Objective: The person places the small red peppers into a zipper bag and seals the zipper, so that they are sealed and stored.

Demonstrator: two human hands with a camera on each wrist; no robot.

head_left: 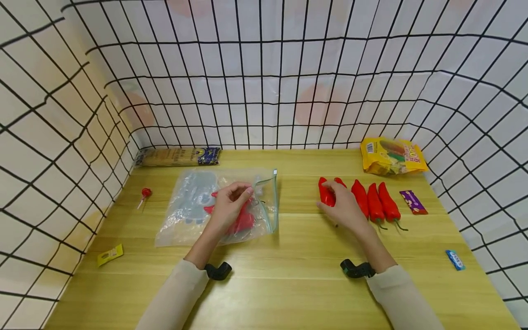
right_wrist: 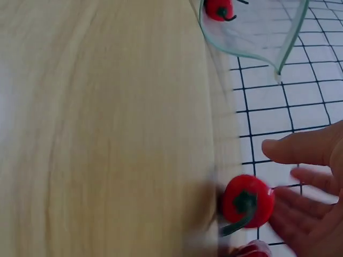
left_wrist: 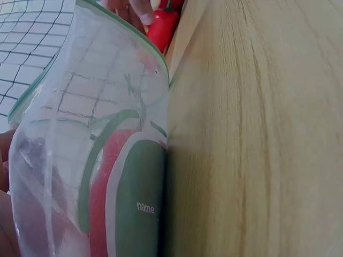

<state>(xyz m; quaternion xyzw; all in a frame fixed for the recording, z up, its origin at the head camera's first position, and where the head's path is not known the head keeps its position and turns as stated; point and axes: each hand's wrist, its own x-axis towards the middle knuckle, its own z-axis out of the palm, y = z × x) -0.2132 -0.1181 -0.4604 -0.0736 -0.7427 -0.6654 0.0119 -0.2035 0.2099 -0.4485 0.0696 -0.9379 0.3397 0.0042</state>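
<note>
A clear zip bag [head_left: 181, 229] with a pale green zip edge lies on the table, its mouth facing right and held apart. Red chili peppers [head_left: 243, 222] show through its plastic. My left hand [head_left: 227, 204] pinches the bag's upper layer near the mouth. In the left wrist view the bag [left_wrist: 107, 69] stands raised, with a green label reading "name". My right hand [head_left: 344, 206] is over the leftmost loose red chili pepper [head_left: 326, 195], thumb and fingers apart. In the right wrist view its fingers [right_wrist: 300, 211] are right beside that pepper [right_wrist: 249, 198], whose green stem faces the camera.
More red peppers [head_left: 387, 201] lie in a row to the right. Around them are a purple packet [head_left: 413, 202], a blue packet [head_left: 455, 260] and a yellow bag [head_left: 393, 156]. Leftward sit a noodle pack [head_left: 177, 156], a lollipop [head_left: 146, 192] and a yellow sachet [head_left: 110, 255]. Black wire mesh [head_left: 280, 101] encloses the table.
</note>
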